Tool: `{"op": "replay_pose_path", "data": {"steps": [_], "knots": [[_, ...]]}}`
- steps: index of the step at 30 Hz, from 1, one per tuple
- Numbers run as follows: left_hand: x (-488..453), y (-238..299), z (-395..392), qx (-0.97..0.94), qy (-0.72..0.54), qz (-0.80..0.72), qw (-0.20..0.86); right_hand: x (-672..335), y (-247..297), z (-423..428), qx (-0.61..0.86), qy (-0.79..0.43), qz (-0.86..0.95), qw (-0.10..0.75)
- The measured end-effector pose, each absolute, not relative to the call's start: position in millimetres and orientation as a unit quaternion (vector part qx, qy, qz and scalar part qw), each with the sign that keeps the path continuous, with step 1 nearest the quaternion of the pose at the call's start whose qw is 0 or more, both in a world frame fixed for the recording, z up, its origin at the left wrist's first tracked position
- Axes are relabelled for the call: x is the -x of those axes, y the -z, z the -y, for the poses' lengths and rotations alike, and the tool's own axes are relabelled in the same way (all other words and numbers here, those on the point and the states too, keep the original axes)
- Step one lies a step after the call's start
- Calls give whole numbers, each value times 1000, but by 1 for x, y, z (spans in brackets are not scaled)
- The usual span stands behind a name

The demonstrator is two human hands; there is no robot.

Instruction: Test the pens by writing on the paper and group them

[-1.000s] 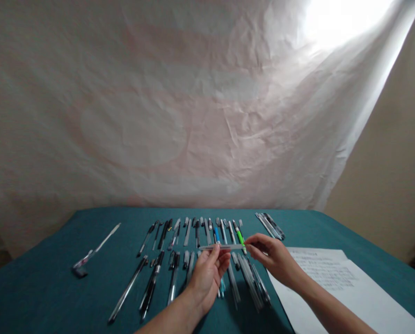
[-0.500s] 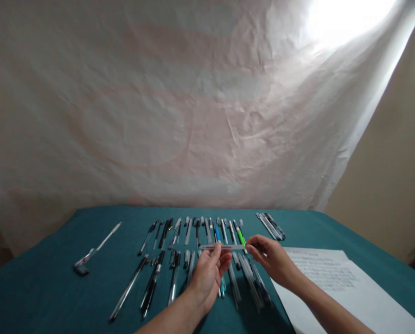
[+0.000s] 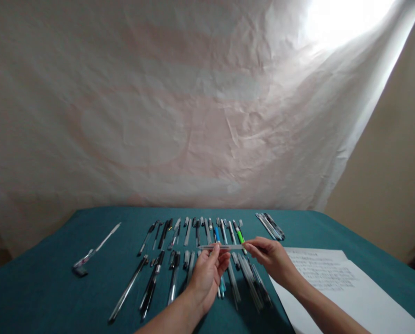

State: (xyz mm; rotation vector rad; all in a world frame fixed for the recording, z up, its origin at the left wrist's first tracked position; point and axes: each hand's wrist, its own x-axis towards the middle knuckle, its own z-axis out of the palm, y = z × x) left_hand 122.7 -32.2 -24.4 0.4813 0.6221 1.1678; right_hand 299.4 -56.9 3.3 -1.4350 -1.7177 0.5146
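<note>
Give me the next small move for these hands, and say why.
I'd suggest bracing the pale, see-through stick with the left hand while the right hand gently works its right end. The left thumb and fingers already pinch it, and the right fingertips are at that end. Whether they pinch something tiny there is too small to tell.

Dim across most of the frame, lit from the upper right, with blown-out white glare there on the pale sheet [image 3: 193,116], fading to grey leftward. Darkly shadowed on the counter [image 3: 36,278] at bottom, right of centre. Soft and low in detail on the clear tube [image 3: 234,247] mid-frame; too blurred for reading the handwriting on the paper [image 3: 346,301] at lower right.
</note>
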Motion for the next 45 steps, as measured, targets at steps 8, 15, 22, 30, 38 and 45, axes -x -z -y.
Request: {"op": "replay_pose_path", "data": {"steps": [8,15,22,30,38,45], "knots": [[-122,24,31,-207,-539,-294,762,-295,-8,61,511,-281,689,430],[-123,22,32,-215,-536,-293,762,-293,-5,62,504,-327,659,453],[-123,24,32,-225,-534,-297,759,-300,3,57,522,-311,658,446],[-124,24,34,-235,-531,-297,758,-299,3,56,538,-303,651,442],[-124,24,34,-240,-537,-297,752,-292,6,59,532,-302,648,454],[-124,25,35,-256,-528,-300,752,-286,14,58,578,-288,628,433]]}}
